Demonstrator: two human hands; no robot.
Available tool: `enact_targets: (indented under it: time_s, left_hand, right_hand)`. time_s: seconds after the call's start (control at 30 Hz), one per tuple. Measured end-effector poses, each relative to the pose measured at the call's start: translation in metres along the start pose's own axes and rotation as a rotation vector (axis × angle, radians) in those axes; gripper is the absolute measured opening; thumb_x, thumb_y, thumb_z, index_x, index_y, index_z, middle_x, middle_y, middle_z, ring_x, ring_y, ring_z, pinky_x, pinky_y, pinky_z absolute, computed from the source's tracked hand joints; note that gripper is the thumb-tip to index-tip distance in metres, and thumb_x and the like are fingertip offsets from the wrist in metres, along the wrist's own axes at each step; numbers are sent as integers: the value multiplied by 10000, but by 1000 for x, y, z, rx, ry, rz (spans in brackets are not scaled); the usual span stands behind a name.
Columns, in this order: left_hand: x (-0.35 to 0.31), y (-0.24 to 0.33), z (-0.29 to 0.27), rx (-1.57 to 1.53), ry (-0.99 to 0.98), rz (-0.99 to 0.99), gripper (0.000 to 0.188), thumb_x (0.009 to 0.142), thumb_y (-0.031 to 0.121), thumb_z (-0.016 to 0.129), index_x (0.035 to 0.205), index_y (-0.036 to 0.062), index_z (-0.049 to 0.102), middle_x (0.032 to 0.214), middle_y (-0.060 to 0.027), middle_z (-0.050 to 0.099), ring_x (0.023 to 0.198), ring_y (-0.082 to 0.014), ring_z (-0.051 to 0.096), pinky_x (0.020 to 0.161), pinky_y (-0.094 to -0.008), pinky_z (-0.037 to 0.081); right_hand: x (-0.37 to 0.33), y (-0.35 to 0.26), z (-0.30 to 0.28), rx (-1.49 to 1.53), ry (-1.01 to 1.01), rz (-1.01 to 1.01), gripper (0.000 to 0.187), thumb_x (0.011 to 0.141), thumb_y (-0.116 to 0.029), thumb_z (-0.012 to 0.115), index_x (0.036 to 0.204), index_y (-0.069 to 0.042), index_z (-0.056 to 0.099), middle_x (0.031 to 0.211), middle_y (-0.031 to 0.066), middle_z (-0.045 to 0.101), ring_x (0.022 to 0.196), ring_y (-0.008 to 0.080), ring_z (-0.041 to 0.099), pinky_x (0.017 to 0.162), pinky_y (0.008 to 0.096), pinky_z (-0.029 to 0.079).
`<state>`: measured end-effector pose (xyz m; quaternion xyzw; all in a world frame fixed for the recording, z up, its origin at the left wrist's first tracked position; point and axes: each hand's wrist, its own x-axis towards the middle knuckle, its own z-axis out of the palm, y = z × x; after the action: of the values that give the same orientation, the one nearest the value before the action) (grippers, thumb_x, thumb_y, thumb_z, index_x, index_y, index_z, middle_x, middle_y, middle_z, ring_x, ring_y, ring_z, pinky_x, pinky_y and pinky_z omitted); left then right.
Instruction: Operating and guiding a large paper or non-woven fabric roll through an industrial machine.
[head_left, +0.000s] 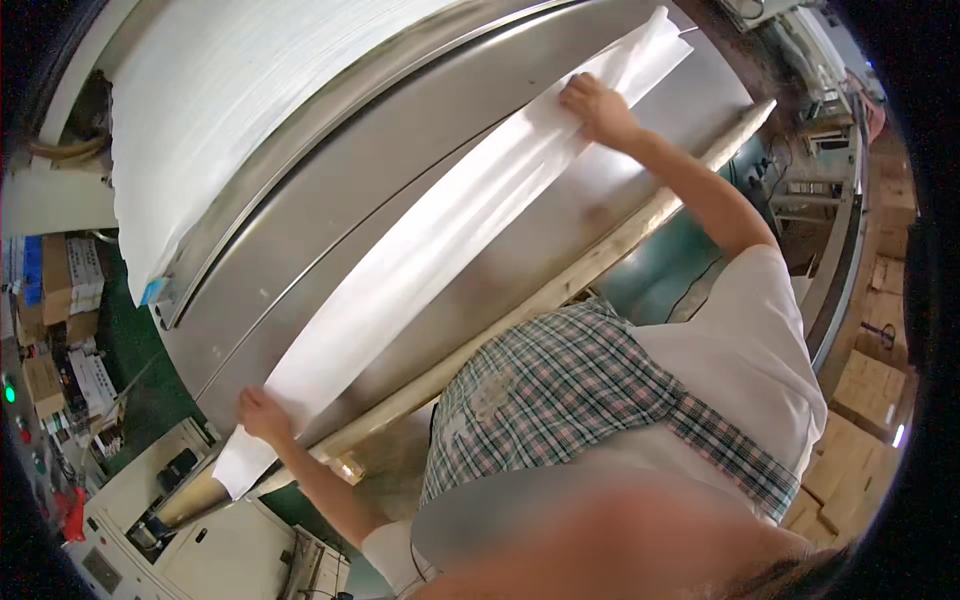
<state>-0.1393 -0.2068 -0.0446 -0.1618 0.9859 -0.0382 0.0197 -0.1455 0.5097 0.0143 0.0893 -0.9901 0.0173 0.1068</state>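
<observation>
A long, narrow white sheet (pixel 420 255), folded lengthwise with soft creases, lies slantwise across a smooth metal table (pixel 400 140). I cannot tell whether it is cloth or paper. Near its lower left end, my left hand (pixel 265 416) grips the strip, and a short tail hangs past it toward the table's corner. Toward the far right end, my right hand (pixel 598 108) has its fingers curled over the strip's far edge. Beyond that hand the end is bunched and loosely wrinkled. My fingertips are partly hidden.
Behind the metal table hangs a wide white pleated sheet (pixel 240 100). A pale roller or bar (pixel 560 265) runs along the near edge, close to my checked apron. Cardboard boxes (pixel 868 390) stand at right, a machine cabinet (pixel 225 550) at lower left, and cluttered shelves (pixel 65 330) at left.
</observation>
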Motion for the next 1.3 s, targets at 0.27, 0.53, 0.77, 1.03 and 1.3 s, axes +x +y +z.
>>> enact_targets:
  time_s: [0.27, 0.53, 0.77, 1.03, 1.3]
  left_hand:
    - [-47, 128, -26, -40, 21, -45, 469, 879, 488, 304, 1146, 186, 542, 1292, -69, 425, 1214, -347, 312, 959, -540, 229]
    - [-54, 178, -28, 20, -59, -61, 486, 875, 520, 277, 1219, 237, 472, 1315, -75, 396, 1248, -356, 259, 963, -585, 172]
    - [-60, 157, -34, 88, -95, -41, 482, 871, 523, 287, 1237, 255, 449, 1312, -101, 395, 1237, -360, 283, 939, -596, 200]
    - [-106, 97, -27, -106, 336, -6, 475, 823, 232, 541, 1270, 132, 417, 1322, -192, 341, 1208, -353, 332, 945, -473, 306]
    - [-153, 101, -29, -382, 456, -43, 425, 835, 240, 516, 1227, 87, 455, 1251, -171, 437, 1174, -317, 384, 993, -463, 242]
  right_hand:
    - [-62, 272, 6, -442, -137, 593, 210, 725, -106, 527, 923, -142, 588, 1036, 59, 557, 958, 253, 534, 767, 364, 476]
    - [-49, 407, 85, -576, -515, 290, 280, 806, -195, 455, 1034, -63, 551, 1027, 171, 562, 944, 307, 544, 807, 410, 426]
    - [2, 367, 53, -84, -599, 475, 417, 849, -323, 423, 1061, 28, 500, 989, 186, 554, 888, 270, 559, 744, 342, 464]
    - [-2, 244, 9, 562, -900, 609, 509, 686, -250, 694, 1142, -134, 500, 857, 92, 576, 620, 155, 540, 477, 293, 471]
    - [39, 40, 21, 850, -1372, 82, 516, 706, -225, 682, 1119, -24, 447, 1040, 148, 506, 797, 209, 576, 517, 309, 528]
